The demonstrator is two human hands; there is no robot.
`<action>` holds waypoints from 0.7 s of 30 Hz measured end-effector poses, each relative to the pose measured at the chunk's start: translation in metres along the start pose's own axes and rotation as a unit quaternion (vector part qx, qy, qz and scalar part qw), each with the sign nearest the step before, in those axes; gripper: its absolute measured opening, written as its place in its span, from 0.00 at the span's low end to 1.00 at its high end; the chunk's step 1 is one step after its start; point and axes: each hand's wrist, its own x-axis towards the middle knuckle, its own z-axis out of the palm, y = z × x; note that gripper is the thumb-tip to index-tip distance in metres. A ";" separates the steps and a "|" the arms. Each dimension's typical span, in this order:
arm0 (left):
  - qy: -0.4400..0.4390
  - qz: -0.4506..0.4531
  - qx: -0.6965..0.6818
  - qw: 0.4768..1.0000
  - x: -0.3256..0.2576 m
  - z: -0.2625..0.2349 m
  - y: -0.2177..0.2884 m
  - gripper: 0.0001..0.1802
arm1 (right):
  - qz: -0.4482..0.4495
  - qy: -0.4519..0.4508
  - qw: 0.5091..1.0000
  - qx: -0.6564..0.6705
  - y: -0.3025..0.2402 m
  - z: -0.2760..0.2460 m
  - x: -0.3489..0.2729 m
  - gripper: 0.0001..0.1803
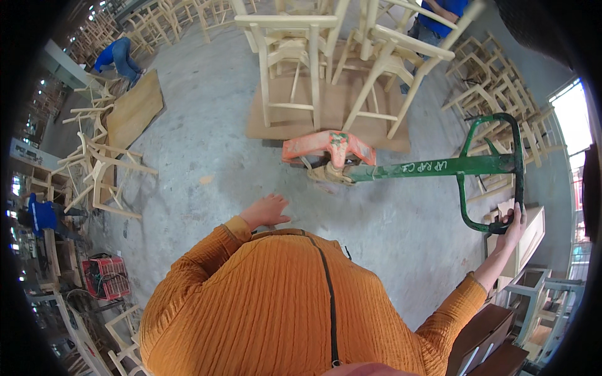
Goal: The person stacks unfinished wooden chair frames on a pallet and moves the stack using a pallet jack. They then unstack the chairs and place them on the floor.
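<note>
Pallet jack (433, 167) stands on the floor (207, 135) ahead of me, its green arm running from the orange body (337, 145) near the middle out to a looped handle (518, 156) on my right. My right hand (516, 224) grasps the lower corner of that loop, fingers curled around the tube, though at this size I can't make out every fingertip. My left hand (266, 212) is released, its fingers loosely spread in front of my orange jacket (269, 301). Just past the orange body, pale chairs (288, 53) stand on a brown board (331, 119), and a co-worker (446, 11) in blue is partly hidden behind the right one. Over to my left, more chairs sit beside a tan sheet (137, 103), with another co-worker (117, 56) bending near its far end. Nearer on that side is a red crate (106, 277).
</note>
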 end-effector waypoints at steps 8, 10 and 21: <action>0.043 -0.049 -0.067 0.996 -0.046 -0.022 -0.160 0.27 | -0.497 0.250 0.682 -0.474 -0.018 0.142 -0.064 0.23; 0.055 -0.060 -0.084 0.993 -0.056 -0.023 -0.204 0.27 | -0.465 0.254 0.809 -0.254 -0.026 0.208 -0.099 0.20; 0.052 -0.149 -0.167 0.973 -0.132 -0.090 -0.431 0.31 | -0.013 -0.185 0.949 0.254 0.014 0.602 -0.183 0.20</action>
